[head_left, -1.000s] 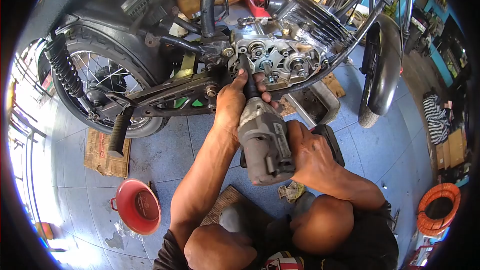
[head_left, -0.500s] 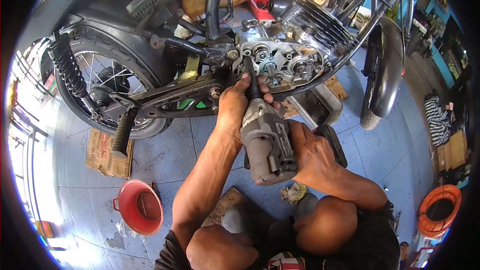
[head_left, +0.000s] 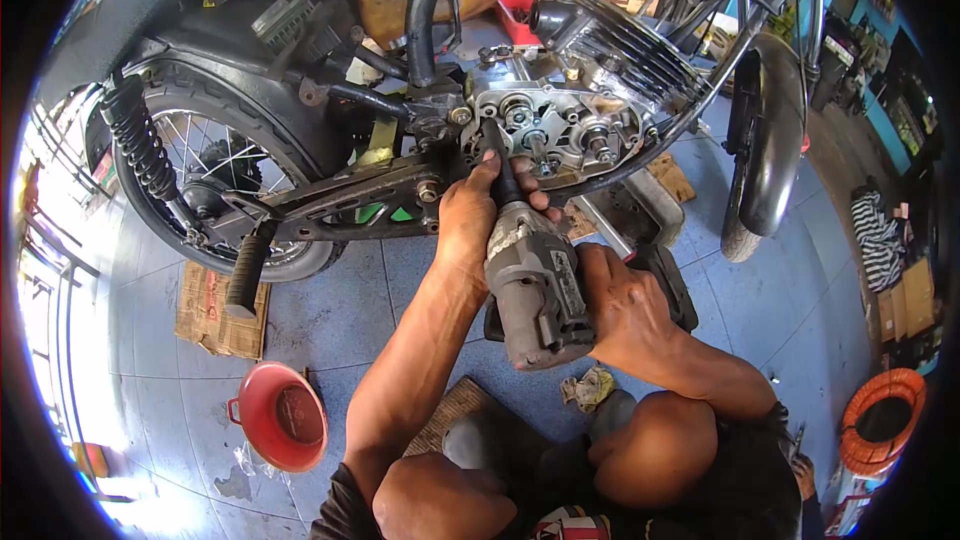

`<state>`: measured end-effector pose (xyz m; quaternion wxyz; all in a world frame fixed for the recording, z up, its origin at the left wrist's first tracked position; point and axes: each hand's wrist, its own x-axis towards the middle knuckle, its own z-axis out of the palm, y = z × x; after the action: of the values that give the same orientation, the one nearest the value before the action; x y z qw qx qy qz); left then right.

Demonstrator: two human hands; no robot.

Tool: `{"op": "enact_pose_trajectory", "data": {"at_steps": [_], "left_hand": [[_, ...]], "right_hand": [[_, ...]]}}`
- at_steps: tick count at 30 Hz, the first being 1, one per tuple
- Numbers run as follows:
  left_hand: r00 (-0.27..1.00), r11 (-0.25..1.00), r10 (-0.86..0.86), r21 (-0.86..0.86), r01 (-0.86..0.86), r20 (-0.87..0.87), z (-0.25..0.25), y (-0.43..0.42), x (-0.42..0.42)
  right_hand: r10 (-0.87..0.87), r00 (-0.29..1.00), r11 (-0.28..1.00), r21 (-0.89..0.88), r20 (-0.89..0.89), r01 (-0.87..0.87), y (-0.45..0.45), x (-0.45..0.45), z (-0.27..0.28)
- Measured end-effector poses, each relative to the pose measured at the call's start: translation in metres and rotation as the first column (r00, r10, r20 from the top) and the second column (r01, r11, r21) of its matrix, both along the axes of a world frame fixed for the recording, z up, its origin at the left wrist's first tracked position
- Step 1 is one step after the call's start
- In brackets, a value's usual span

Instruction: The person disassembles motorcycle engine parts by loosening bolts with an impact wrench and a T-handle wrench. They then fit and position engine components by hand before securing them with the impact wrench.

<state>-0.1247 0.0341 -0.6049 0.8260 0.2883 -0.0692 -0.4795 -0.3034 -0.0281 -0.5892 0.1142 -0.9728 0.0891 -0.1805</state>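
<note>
In the middle of the frame, the left hand [head_left: 470,215] is wrapping its thumb and fingers around the dark socket [head_left: 508,178], while the right hand [head_left: 630,305] is closing around the grip of the wrench [head_left: 535,285], covering most of that grip. The wrench is lying at the centre of the frame, its body tilting so that the socket is pointing up toward the engine [head_left: 610,115]. The socket's tip is ending at the left part of the engine's exposed gears, though whether it is seating on anything cannot be told. The engine is sitting in the upper middle, its finned cylinder slanting toward the upper right. Left of it, the rear wheel [head_left: 292,155] is standing behind a black shock absorber [head_left: 137,140], and a footpeg [head_left: 248,270] is hanging over cardboard [head_left: 205,315] on the floor [head_left: 350,300]. The front wheel [head_left: 738,243] is standing at the upper right, under its dark fender [head_left: 775,155]. Below the wrench, a crumpled rag [head_left: 588,390] is lying near the person's knees. A red basin [head_left: 257,420] is resting at the lower left, an orange ring [head_left: 855,440] is lying at the lower right, and another person's hand [head_left: 803,477] is showing near the bottom right.
</note>
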Motion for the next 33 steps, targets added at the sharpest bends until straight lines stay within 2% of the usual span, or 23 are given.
{"op": "enact_pose_trajectory", "data": {"at_steps": [4, 6, 9, 12, 16, 19, 21, 24, 25, 27, 28, 30, 31, 32, 33], "left_hand": [[1.0, 1.0, 0.02, 0.021, -0.02, -0.017, 0.003, 0.0, -0.005], [0.999, 0.999, 0.036, 0.007, -0.036, -0.011, 0.004, 0.002, -0.008], [0.999, 0.999, 0.048, -0.011, -0.047, 0.025, 0.005, 0.005, -0.014], [0.996, 0.996, 0.023, 0.087, -0.03, 0.086, 0.006, 0.008, -0.016], [0.984, 0.994, 0.025, 0.101, -0.043, 0.176, 0.011, 0.018, -0.021], [0.982, 0.997, -0.014, 0.071, 0.001, 0.189, 0.011, 0.035, -0.024], [0.933, 0.997, 0.019, 0.069, -0.047, 0.36, 0.006, 0.053, -0.026], [0.889, 0.942, 0.265, 0.096, -0.321, 0.375, -0.012, 0.089, -0.027], [0.865, 0.909, 0.342, 0.103, -0.403, 0.367, -0.032, 0.103, -0.023], [0.72, 0.839, 0.443, 0.037, -0.543, 0.534, -0.065, 0.135, -0.028], [0.605, 0.752, 0.445, 0.09, -0.652, 0.66, -0.089, 0.15, -0.034], [0.338, 0.697, 0.284, 0.049, -0.715, 0.897, -0.147, 0.18, -0.045], [-0.228, 0.783, 0.055, -0.184, -0.594, 0.972, -0.2, 0.203, -0.036], [0.462, 0.674, -0.226, 0.48, -0.562, 0.858, -0.221, 0.215, -0.066], [0.184, 0.503, -0.622, 0.569, -0.651, 0.761, -0.237, 0.205, -0.079]], "right_hand": [[0.011, 0.999, 1.0, -0.005, 0.04, -0.011, -0.002, -0.003, -0.004], [0.055, 0.996, 0.997, -0.067, 0.077, -0.05, -0.004, -0.006, -0.004], [0.068, 0.994, 0.992, -0.108, 0.081, -0.06, -0.008, -0.011, -0.007], [0.082, 0.996, 0.99, -0.122, 0.042, -0.076, -0.008, -0.014, -0.001], [0.1, 0.993, 0.988, -0.128, 0.061, -0.092, -0.011, -0.025, 0.003], [0.197, 0.979, 0.957, -0.226, 0.042, -0.183, -0.021, -0.041, -0.003], [0.33, 0.939, 0.926, -0.23, 0.101, -0.301, -0.03, -0.054, -0.009], [0.377, 0.918, 0.923, -0.124, 0.121, -0.363, -0.038, -0.077, -0.035], [0.406, 0.905, 0.914, -0.07, 0.125, -0.4, -0.041, -0.086, -0.041], [0.423, 0.904, 0.906, -0.022, 0.06, -0.423, -0.052, -0.108, -0.056], [0.449, 0.893, 0.893, -0.039, 0.018, -0.448, -0.057, -0.118, -0.067], [0.479, 0.878, 0.876, -0.052, -0.017, -0.479, -0.068, -0.136, -0.093], [0.453, 0.884, 0.886, -0.053, -0.11, -0.461, -0.072, -0.146, -0.11], [0.425, 0.883, 0.894, -0.058, -0.201, -0.444, -0.076, -0.154, -0.127], [0.437, 0.878, 0.89, -0.05, -0.195, -0.454, -0.079, -0.161, -0.146]]}}
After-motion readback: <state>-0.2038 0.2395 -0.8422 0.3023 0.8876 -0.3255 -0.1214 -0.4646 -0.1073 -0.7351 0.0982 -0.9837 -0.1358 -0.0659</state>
